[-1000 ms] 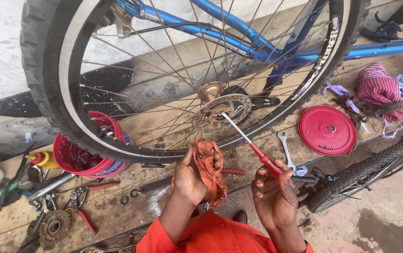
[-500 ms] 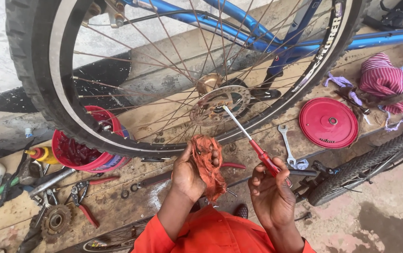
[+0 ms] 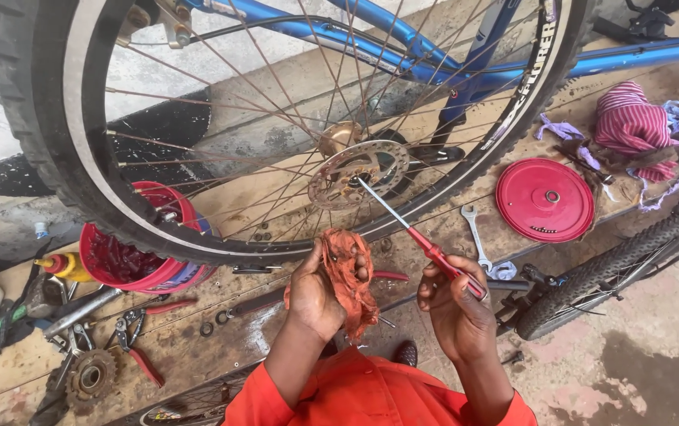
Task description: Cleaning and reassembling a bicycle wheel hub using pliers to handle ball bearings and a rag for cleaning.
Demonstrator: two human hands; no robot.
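Person probing a bicycle wheel hub with a screwdriver, rag at the ready.

The right hand is closing its fingers around the red-handled screwdriver, whose tip, up and left of the grip, is touching the brake disc at the wheel hub. The left hand is clutching an orange rag just beside it. The disc is sitting on the hub; wiping looks not yet begun.

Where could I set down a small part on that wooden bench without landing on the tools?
Bare planks show between the spanner and the tyre of the upturned wheel, and in front of the red disc. It is crowded at the left, around the red bucket, pliers and sprocket.
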